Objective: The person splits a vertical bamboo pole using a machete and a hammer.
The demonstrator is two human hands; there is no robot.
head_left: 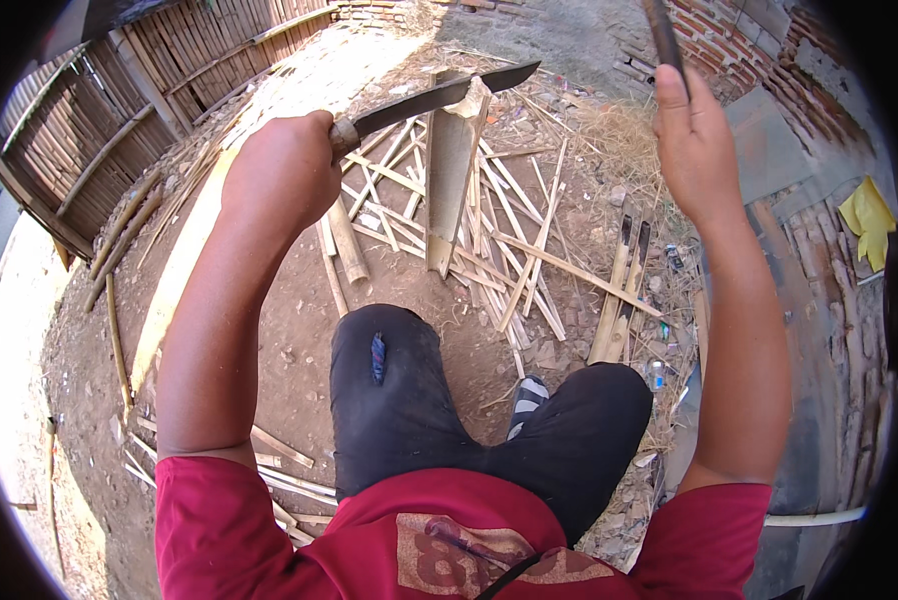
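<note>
My left hand (279, 175) is closed round the handle of a machete (409, 106), whose dark blade points right. The blade lies across the top end of a split bamboo piece (453, 175). This trough-shaped piece stands roughly upright in front of me, its lower end near the ground. Up at the right, my right hand (697, 160) grips a dark stick (662, 35), held apart from the machete. The stick's far end is cut off by the picture's upper edge, so I cannot tell what kind of tool it is.
Thin bamboo strips (539, 250) lie scattered beyond my knees. A bamboo pole (345, 240) rests left of the upright piece, and dark-ended slats (624, 290) lie to the right. A bamboo fence (169, 75) stands far left; a yellow cloth (869, 220) hangs at right.
</note>
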